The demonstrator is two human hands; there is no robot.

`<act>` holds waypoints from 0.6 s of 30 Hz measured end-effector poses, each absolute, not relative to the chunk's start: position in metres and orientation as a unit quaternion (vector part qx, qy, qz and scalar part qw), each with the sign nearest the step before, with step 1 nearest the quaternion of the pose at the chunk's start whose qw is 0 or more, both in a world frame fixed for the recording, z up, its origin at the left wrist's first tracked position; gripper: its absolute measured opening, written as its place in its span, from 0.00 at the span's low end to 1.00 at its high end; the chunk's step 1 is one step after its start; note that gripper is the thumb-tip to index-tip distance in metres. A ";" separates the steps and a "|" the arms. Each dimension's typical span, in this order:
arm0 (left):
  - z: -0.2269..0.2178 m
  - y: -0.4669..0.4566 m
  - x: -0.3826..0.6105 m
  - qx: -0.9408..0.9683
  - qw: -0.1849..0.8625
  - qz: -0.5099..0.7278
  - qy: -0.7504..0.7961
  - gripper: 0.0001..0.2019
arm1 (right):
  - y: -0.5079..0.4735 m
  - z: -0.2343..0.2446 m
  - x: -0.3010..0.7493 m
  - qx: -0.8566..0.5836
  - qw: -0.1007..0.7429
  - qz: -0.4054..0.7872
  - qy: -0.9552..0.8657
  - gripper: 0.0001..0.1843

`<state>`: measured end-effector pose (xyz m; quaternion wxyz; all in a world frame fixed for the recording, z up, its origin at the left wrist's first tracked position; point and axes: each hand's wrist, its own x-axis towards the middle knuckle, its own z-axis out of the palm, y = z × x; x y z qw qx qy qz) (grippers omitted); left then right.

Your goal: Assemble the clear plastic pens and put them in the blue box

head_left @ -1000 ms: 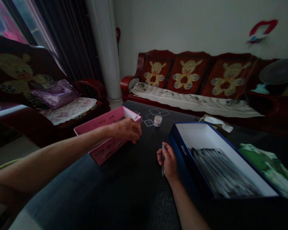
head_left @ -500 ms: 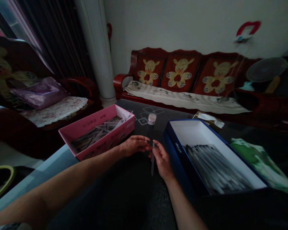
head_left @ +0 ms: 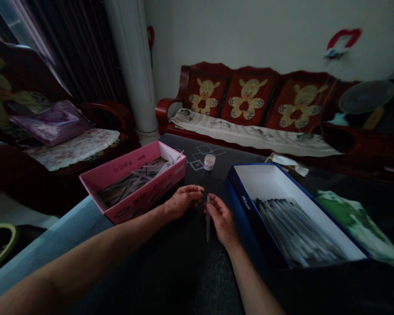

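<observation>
Between the thumb and fingers of my right hand [head_left: 220,218] is a slim, translucent grey pen barrel [head_left: 208,229], held nearly upright with its pointed end down. Just left of its top, my left hand [head_left: 184,201] pinches a small dark piece [head_left: 202,190] at the fingertips, too small to name. A narrow gap separates that piece from the barrel. Left of my hands stands an open pink box [head_left: 157,192] with loose, pale, slim tubes inside. On the right, a blue box [head_left: 246,210] with a white inside holds many dark-topped pens [head_left: 295,232] lying side by side.
A small round white tub [head_left: 209,162] stands on the dark table [head_left: 174,271] beyond my hands. Right of the blue box lies a green and white packet [head_left: 351,218], with tissue [head_left: 289,164] behind it. A wooden sofa [head_left: 243,96] lines the wall.
The pen barrel has shifted slightly left and its top sits a little lower. My left hand keeps its pinch beside it, and the boxes stand as before.
</observation>
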<state>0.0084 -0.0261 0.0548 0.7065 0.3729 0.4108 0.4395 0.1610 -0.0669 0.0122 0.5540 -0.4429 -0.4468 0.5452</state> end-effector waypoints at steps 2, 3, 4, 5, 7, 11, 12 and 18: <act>0.055 -0.025 0.007 0.352 0.721 0.448 0.395 0.13 | -0.068 0.013 0.160 -0.439 0.549 0.553 -0.447 0.20; 0.056 -0.025 0.006 0.345 0.727 0.448 0.389 0.13 | -0.068 0.014 0.160 -0.438 0.548 0.555 -0.447 0.19; 0.056 -0.025 0.005 0.340 0.733 0.447 0.383 0.14 | -0.068 0.015 0.160 -0.436 0.547 0.556 -0.449 0.19; 0.056 -0.025 0.004 0.335 0.740 0.444 0.378 0.13 | -0.068 0.015 0.160 -0.433 0.547 0.555 -0.452 0.19; 0.057 -0.026 0.001 0.329 0.749 0.441 0.369 0.12 | -0.069 0.016 0.160 -0.427 0.546 0.556 -0.459 0.19; 0.055 -0.026 -0.002 0.316 0.752 0.442 0.373 0.10 | -0.070 0.016 0.161 -0.422 0.533 0.562 -0.472 0.18; 0.054 -0.026 -0.002 0.314 0.752 0.441 0.375 0.10 | -0.070 0.015 0.161 -0.421 0.531 0.562 -0.474 0.18; 0.050 -0.027 -0.002 0.310 0.752 0.447 0.373 0.12 | -0.071 0.013 0.161 -0.429 0.517 0.560 -0.485 0.19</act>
